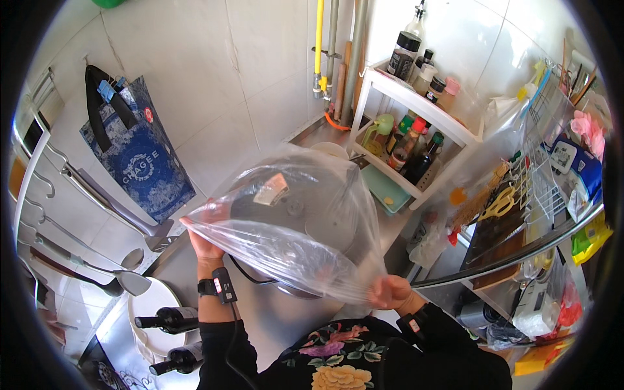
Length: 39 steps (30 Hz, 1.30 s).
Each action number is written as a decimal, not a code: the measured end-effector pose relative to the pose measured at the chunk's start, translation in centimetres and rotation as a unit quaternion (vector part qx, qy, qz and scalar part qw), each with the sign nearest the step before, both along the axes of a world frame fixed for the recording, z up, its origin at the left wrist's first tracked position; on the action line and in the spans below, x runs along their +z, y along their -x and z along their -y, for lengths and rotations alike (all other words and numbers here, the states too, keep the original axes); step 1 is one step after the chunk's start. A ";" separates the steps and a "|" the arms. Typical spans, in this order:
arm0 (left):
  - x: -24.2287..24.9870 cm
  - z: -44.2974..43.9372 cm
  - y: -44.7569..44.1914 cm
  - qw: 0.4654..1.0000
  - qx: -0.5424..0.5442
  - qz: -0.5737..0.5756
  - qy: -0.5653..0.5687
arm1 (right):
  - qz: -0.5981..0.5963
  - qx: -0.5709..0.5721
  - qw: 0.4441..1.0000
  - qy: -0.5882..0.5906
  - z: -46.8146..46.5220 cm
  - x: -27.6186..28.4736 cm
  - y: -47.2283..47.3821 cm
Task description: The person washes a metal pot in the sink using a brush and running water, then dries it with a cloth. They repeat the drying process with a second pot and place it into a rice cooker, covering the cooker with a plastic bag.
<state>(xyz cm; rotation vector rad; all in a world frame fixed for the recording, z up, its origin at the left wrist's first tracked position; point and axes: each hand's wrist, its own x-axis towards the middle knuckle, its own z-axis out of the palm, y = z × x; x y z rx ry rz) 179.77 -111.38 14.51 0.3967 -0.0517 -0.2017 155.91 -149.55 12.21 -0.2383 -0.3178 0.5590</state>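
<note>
A large clear plastic bag [292,243] is stretched wide between my two hands, its mouth edge pulled taut towards me. My left hand [208,240] grips the bag's left edge, with its fingers partly behind the film. At the right end, my right hand [392,293] has the film bunched in its closed fingers. Through the plastic I make out a dark round lid [248,207] with a knob [295,206] and a paper label [272,189]. The film blurs a paler round shape beside the knob. Below the bag, a black cable [246,274] runs over the steel counter [273,331].
To the right stands a white condiment rack [419,105] with several bottles, above a green tray [385,187]. A blue tote bag [141,156] and metal cooking utensils [134,282] hang at left. Two dark bottles [170,321] lie by white plates [156,287]. Yellow scissors [498,204] hang near a wire rack [541,195].
</note>
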 end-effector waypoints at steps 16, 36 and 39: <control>3.1 0.1 9.0 0.961 -0.186 0.072 0.193 | -0.103 -0.151 0.965 0.191 2.6 -0.7 -2.1; -2.3 1.0 18.9 0.994 -0.088 -0.063 0.027 | -0.080 -0.122 0.969 0.199 9.6 -0.7 -8.8; -3.4 0.9 18.3 0.995 -0.088 -0.055 -0.008 | -0.065 -0.216 0.960 0.163 9.6 -0.4 -10.8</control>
